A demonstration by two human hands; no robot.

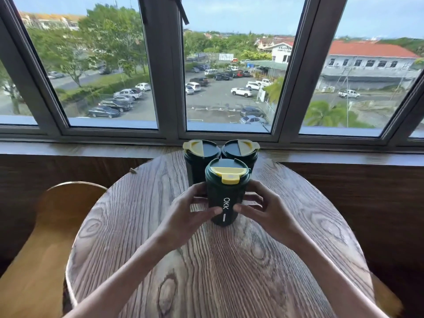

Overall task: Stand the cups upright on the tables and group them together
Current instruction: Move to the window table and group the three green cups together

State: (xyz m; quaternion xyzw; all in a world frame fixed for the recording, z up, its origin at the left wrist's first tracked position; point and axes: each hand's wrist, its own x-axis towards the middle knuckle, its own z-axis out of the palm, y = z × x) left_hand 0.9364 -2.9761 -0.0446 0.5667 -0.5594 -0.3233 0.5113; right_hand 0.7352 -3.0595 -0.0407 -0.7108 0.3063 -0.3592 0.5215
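Round wooden table (pixel 220 271), grain running toward the window. Left hand (pixel 183 212) and right hand (pixel 266 210): both clasping the near cup (pixel 226 191) from opposite sides, thumbs pressed on its front. Near cup: dark green, yellow flip lid, upright on the tabletop. Behind it, touching side by side: rear left cup (pixel 198 154) and rear right cup (pixel 239 151), upright. Wooden chair (pixel 46 226) at left. Window (pixel 160 65) beyond.
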